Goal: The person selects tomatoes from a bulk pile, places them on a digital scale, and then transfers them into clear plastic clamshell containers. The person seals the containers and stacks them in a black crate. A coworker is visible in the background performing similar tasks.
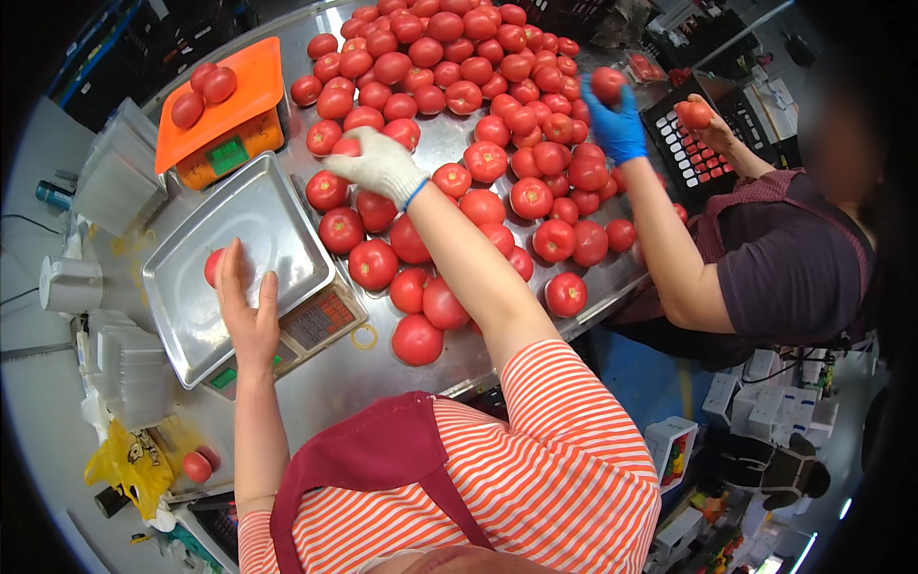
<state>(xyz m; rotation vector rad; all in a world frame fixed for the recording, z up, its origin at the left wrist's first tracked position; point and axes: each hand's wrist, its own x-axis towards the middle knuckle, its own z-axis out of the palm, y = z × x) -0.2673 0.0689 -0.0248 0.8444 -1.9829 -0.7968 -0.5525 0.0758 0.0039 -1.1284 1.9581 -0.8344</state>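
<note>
My bare left hand (247,308) is over the steel pan (287,208) of a digital scale, its fingers extended and the thumb apart. One tomato (213,267) lies in the pan, partly hidden behind those fingers; whether they touch it I cannot tell. My right hand (380,165), in a white knitted glove, reaches across the steel table (315,391) into the spread of tomatoes. Its fingers and thumb are around a small tomato (346,147). Larger tomatoes (372,264) lie just below that wrist, and a dense heap (445,54) fills the far end.
An orange scale (276,79) carrying three tomatoes stands at the upper left, beside stacked clear plastic containers (118,176). At right, a co-worker's blue-gloved hand (618,129) holds a tomato; the other hand (710,133) holds one above a black crate (670,136). A yellow bag (129,466) lies lower left.
</note>
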